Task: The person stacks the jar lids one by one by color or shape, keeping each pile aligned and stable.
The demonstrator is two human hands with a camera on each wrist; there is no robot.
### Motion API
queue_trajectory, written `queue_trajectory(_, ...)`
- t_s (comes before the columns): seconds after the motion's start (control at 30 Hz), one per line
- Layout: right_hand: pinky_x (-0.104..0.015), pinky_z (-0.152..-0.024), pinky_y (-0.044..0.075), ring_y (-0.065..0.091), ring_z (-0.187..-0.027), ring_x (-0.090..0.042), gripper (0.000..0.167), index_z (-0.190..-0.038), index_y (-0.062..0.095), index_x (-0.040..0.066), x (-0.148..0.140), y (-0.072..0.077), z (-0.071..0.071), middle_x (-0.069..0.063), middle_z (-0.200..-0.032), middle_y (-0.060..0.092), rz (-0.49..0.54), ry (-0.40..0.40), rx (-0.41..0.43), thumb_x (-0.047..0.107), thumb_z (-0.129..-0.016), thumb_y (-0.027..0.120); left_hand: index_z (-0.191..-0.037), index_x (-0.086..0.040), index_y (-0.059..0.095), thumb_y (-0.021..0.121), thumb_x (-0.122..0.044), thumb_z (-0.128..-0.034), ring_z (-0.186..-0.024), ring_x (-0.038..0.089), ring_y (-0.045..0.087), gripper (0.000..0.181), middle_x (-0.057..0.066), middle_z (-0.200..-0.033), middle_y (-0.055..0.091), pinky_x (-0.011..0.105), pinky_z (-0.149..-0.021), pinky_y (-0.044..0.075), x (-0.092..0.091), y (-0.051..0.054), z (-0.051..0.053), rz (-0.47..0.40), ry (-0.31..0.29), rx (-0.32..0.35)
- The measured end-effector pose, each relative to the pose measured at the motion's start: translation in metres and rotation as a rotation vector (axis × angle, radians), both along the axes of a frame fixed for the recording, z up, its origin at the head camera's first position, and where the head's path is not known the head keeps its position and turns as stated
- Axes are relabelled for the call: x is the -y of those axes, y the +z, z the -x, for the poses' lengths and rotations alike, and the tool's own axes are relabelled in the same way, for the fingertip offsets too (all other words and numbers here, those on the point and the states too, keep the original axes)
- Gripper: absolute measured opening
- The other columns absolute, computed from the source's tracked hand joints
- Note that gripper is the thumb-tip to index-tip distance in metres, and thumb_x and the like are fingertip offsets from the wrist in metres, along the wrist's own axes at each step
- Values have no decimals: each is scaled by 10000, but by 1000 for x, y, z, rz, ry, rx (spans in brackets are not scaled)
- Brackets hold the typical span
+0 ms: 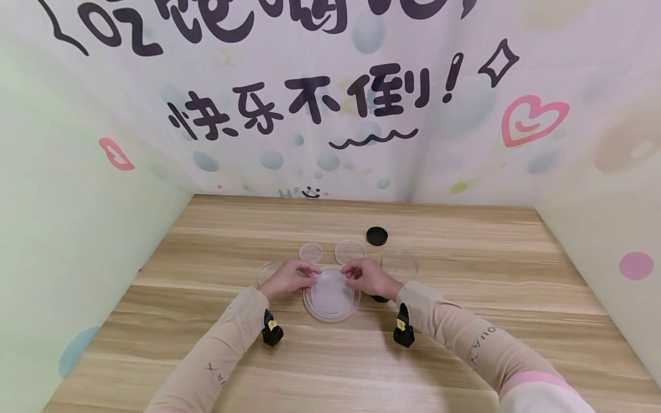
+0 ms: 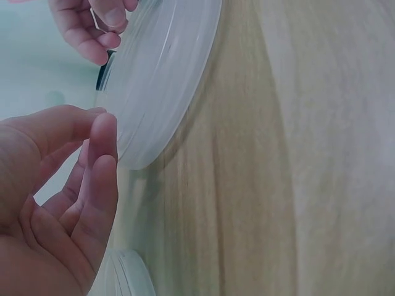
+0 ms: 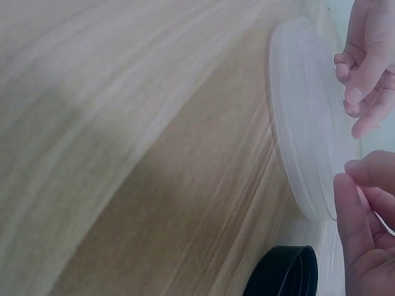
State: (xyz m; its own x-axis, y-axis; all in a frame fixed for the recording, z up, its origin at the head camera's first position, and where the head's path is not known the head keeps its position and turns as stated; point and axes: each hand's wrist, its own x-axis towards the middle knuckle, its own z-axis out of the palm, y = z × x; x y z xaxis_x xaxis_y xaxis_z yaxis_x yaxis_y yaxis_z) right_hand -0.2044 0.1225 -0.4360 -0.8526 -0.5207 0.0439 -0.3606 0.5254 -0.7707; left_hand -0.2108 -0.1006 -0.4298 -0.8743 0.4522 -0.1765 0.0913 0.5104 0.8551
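The work looks partway along: clear round dishes [image 1: 333, 307] appear already stacked at the middle of the wooden table [image 1: 335, 367], while smaller clear discs [image 1: 311, 253] and a black cap [image 1: 377, 236] lie loose beyond them, seemingly left to deal with. The left hand [image 1: 290, 277] and right hand [image 1: 369, 275] meet the stack's far rim from either side, thumb and fingers nearly together; whether either pinches it, I cannot tell

wood-grain table [image 1: 361, 373], white backdrop [image 1: 439, 166], black lettering [image 1: 312, 106], pink heart [image 1: 534, 121], pale green-tinted wall [image 1: 57, 229] at left
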Motion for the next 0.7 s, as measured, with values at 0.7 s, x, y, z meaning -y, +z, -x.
queue_trajectory(0.7,-295,-686,517,567,-839,-223,321,-1119,527,-104,-25,8,-3,-191,-982,570,166,-61,273,63,-846,545,-1061,-22,623,613,-85,-812,-594,111,525,257,54,-827,560,254,-511,473,-7,2,4,16,25,-34)
